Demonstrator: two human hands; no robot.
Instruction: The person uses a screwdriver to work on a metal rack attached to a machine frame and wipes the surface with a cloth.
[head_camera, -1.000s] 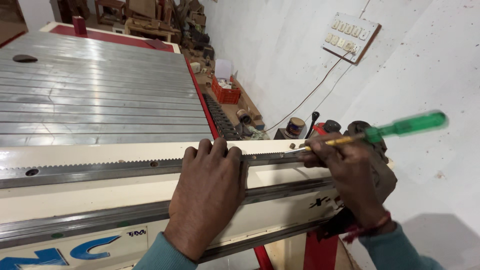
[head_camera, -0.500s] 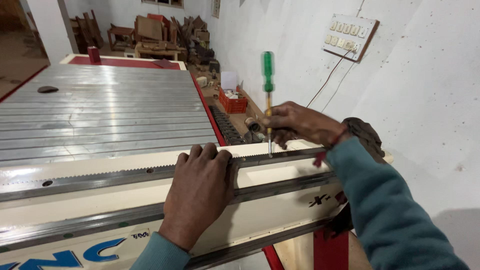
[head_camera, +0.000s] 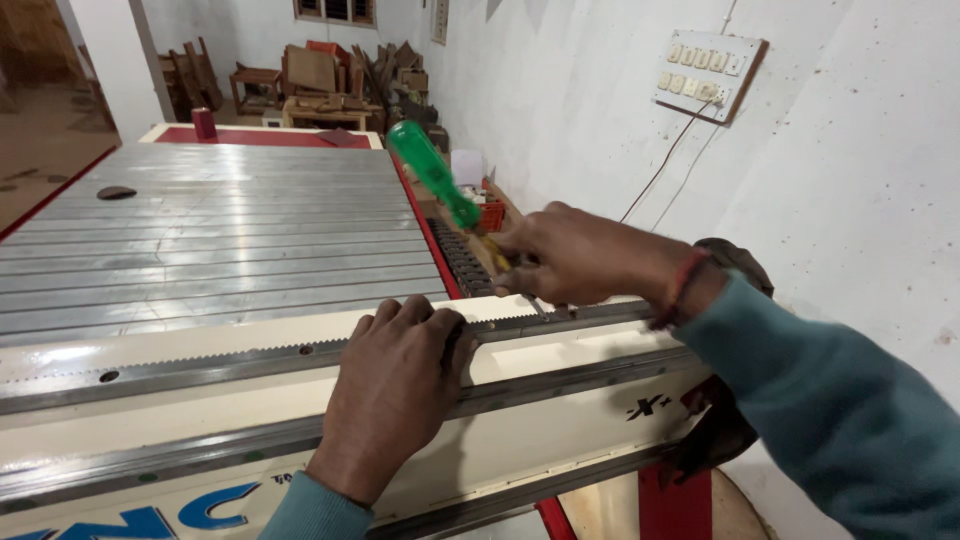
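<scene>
Left hand (head_camera: 392, 392) lies flat, palm down, on the cream-painted metal end beam (head_camera: 560, 400) of the machine, fingers spread slightly and curled over the toothed grey steel rack strip (head_camera: 230, 358) along the beam's top edge; it grips nothing, just presses. Right hand (head_camera: 580, 262) is closed around a screwdriver with a translucent green plastic handle (head_camera: 432, 172), handle tilted up and away to the left, shaft running down under the fingers to the rack near the beam's right end. Tip contact is hidden by the hand, can't tell what it sits in. Both hands are on the same rack, near each other but apart. Behind them is the ribbed grey aluminium slotted bed (head_camera: 200, 240) with red edging. A white switch panel (head_camera: 706, 66) is on the wall to the right, and stacked wooden furniture (head_camera: 320, 75) sits at the far end of the room.
</scene>
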